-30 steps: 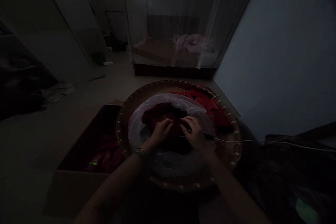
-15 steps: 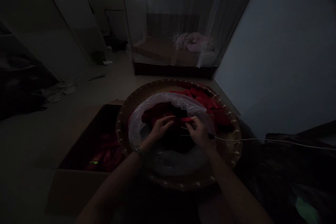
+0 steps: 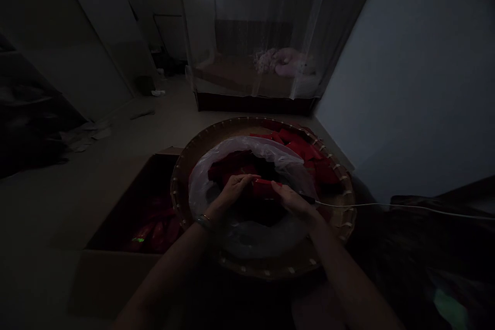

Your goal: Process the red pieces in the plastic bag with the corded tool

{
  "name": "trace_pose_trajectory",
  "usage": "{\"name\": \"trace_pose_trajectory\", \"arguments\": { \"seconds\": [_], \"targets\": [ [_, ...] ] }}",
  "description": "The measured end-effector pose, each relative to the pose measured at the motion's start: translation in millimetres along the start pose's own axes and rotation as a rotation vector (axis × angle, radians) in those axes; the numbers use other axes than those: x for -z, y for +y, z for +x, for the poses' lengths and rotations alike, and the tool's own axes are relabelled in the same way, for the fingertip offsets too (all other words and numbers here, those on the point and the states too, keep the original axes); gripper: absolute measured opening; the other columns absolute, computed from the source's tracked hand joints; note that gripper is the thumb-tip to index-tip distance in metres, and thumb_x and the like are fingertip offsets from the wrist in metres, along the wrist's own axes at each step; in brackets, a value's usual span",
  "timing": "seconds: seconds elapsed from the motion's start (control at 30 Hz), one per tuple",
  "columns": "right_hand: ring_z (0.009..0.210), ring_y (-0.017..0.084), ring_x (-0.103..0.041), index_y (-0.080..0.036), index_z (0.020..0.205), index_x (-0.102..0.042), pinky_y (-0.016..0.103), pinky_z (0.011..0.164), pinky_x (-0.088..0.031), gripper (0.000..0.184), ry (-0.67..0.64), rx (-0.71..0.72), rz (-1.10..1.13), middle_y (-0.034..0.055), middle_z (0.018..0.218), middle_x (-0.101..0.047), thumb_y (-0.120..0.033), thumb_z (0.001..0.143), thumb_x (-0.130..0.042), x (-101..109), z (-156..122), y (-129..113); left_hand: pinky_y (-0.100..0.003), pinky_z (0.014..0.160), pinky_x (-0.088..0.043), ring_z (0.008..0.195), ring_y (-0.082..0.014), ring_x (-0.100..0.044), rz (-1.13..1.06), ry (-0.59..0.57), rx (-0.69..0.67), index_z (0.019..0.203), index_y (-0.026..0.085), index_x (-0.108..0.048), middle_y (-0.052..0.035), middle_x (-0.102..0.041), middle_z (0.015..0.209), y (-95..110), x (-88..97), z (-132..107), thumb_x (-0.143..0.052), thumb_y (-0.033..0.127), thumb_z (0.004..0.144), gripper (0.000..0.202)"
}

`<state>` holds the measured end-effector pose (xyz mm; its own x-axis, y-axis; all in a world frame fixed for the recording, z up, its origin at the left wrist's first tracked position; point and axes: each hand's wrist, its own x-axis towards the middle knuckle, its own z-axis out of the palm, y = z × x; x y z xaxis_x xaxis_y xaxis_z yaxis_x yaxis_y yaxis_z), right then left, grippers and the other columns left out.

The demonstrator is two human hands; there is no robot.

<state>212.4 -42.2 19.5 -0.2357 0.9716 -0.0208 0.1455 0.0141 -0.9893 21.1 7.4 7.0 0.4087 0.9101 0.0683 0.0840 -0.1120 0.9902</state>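
Observation:
The room is very dark. A round woven tray [image 3: 201,145] holds a clear plastic bag [image 3: 216,157] full of red pieces, with more red pieces [image 3: 309,157] loose on its far right side. Both hands are inside the bag's mouth. My left hand [image 3: 234,191], a bangle on its wrist, and my right hand [image 3: 292,200] hold the two ends of one small red piece [image 3: 265,187] between them, fingers closed on it. A thin dark tool with a white cord [image 3: 386,206] lies under my right hand; whether the hand grips it is unclear.
An open cardboard box [image 3: 116,247] with red packets stands left of the tray. Behind it is a low bed [image 3: 247,87] under a net, with a pale bundle on it. A wall runs along the right. Dark cloth lies at lower right.
My hands have lifted one red piece out of the pile in the bag and now hold it between them. My right hand turned and shifted slightly nearer.

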Motion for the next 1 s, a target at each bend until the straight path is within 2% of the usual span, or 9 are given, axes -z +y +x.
{"name": "trace_pose_trajectory", "arguments": {
  "seconds": [0.1, 0.2, 0.27, 0.33, 0.5, 0.67, 0.77, 0.9, 1.0],
  "targets": [
    [0.077, 0.021, -0.065, -0.015, 0.096, -0.068, 0.033, 0.072, -0.052, 0.058, -0.155, -0.077, 0.177, 0.0067, 0.079, -0.069, -0.063, 0.087, -0.037, -0.2, 1.0, -1.3, -0.030, 0.083, -0.047, 0.093, -0.0200, -0.062, 0.124, 0.065, -0.136, 0.106, 0.012, -0.066, -0.0089, -0.068, 0.102, 1.9, 1.7, -2.4, -0.037, 0.044, 0.091, 0.046],
    [0.085, 0.022, -0.065, -0.015, 0.098, -0.067, 0.033, 0.075, -0.052, 0.067, -0.172, -0.094, 0.268, 0.0079, 0.080, -0.069, -0.068, 0.087, -0.028, 0.3, 1.3, -5.0, -0.037, 0.095, -0.041, 0.109, -0.0228, -0.054, 0.386, 0.133, -0.420, 0.123, 0.016, -0.054, -0.0111, -0.059, 0.120, 6.8, 3.5, -7.8, -0.056, 0.045, 0.082, 0.050],
    [0.090, 0.022, -0.065, -0.014, 0.098, -0.067, 0.033, 0.077, -0.052, 0.076, -0.179, -0.105, 0.292, 0.0096, 0.081, -0.069, -0.071, 0.086, -0.018, 1.7, 1.8, -7.7, -0.041, 0.099, -0.038, 0.114, -0.0249, -0.048, 0.583, 0.083, -0.578, 0.128, 0.018, -0.048, -0.0114, -0.055, 0.124, 9.6, 3.9, -10.7, -0.069, 0.043, 0.072, 0.065],
    [0.092, 0.023, -0.064, -0.013, 0.097, -0.067, 0.034, 0.078, -0.051, 0.082, -0.193, -0.114, 0.308, 0.0111, 0.081, -0.069, -0.072, 0.085, -0.011, 4.1, 2.4, -10.1, -0.043, 0.098, -0.038, 0.111, -0.0251, -0.048, 0.705, 0.029, -0.654, 0.127, 0.019, -0.048, -0.0103, -0.057, 0.121, 9.9, 3.6, -11.8, -0.071, 0.038, 0.070, 0.065],
    [0.088, 0.024, -0.065, -0.014, 0.091, -0.067, 0.034, 0.074, -0.052, 0.075, -0.142, -0.106, 0.324, 0.0108, 0.078, -0.069, -0.073, 0.084, -0.022, 10.8, 2.8, -11.2, -0.039, 0.090, -0.043, 0.099, -0.0224, -0.051, 0.725, 0.085, -0.650, 0.119, 0.017, -0.052, -0.0094, -0.061, 0.109, 2.8, 2.9, -8.8, -0.071, 0.032, 0.071, 0.053],
    [0.077, 0.019, -0.065, -0.015, 0.088, -0.066, 0.028, 0.071, -0.052, 0.039, -0.035, -0.183, 0.373, 0.0062, 0.080, -0.069, -0.052, 0.080, -0.056, 12.9, 4.7, -5.6, -0.036, 0.085, -0.044, 0.096, -0.0215, -0.053, 0.701, 0.090, -0.630, 0.103, 0.018, -0.057, -0.0074, -0.062, 0.101, 1.2, 1.2, -7.6, -0.073, 0.025, 0.067, 0.041],
    [0.079, 0.018, -0.065, -0.015, 0.091, -0.066, 0.027, 0.074, -0.051, 0.033, -0.031, -0.209, 0.431, 0.0059, 0.086, -0.069, -0.044, 0.080, -0.058, 13.0, 6.1, -5.4, -0.036, 0.084, -0.044, 0.094, -0.0213, -0.053, 0.713, 0.108, -0.620, 0.100, 0.018, -0.056, -0.0067, -0.061, 0.099, 1.9, 1.2, -7.6, -0.073, 0.021, 0.065, 0.040],
    [0.092, 0.019, -0.063, -0.017, 0.092, -0.066, 0.030, 0.083, -0.049, 0.031, -0.034, -0.167, 0.506, 0.0057, 0.091, -0.069, -0.044, 0.082, -0.055, 15.2, 6.9, -5.7, -0.036, 0.079, -0.045, 0.089, -0.0221, -0.053, 0.727, 0.201, -0.543, 0.092, 0.017, -0.058, -0.0068, -0.062, 0.091, -0.7, 5.3, -7.0, -0.069, 0.016, 0.064, 0.030],
    [0.095, 0.021, -0.062, -0.018, 0.088, -0.066, 0.032, 0.083, -0.048, 0.031, 0.011, -0.153, 0.512, 0.0056, 0.089, -0.069, -0.047, 0.077, -0.060, 17.8, 7.1, -2.9, -0.037, 0.084, -0.044, 0.094, -0.0227, -0.054, 0.622, 0.205, -0.494, 0.098, 0.017, -0.058, -0.0079, -0.062, 0.099, -1.9, 10.0, -6.5, -0.065, 0.013, 0.063, 0.037]
  ]
}}
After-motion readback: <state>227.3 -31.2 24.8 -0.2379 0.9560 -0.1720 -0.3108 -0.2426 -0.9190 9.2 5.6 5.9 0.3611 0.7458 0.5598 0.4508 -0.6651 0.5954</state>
